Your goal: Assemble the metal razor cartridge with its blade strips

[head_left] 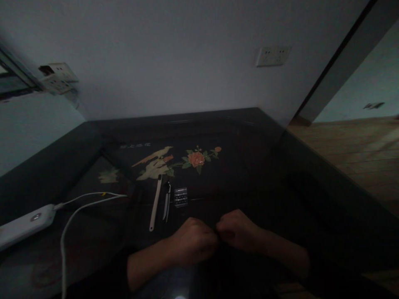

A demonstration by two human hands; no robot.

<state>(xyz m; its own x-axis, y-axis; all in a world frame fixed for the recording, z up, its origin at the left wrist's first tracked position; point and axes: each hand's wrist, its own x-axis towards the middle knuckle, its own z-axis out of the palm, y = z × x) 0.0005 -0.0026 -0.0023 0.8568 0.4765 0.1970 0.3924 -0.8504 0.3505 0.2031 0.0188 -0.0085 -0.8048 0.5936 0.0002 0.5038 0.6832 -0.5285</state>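
Observation:
My left hand (191, 241) and my right hand (238, 230) are pressed together, fingers curled, at the near edge of a dark lacquered table (255, 166). Their fingertips meet at something small and dark that I cannot make out in the dim light. Just beyond my left hand lie a pale flat stick (155, 203), a dark slim tool with a metal edge (167, 201) and a small block of silvery strips (181, 197).
The table top carries a painted bird and flower design (174, 160). A white power strip (25, 224) with white cables (81, 203) lies at the left. Wall sockets (272, 56) sit on the wall behind. A wooden floor (358, 145) shows at right.

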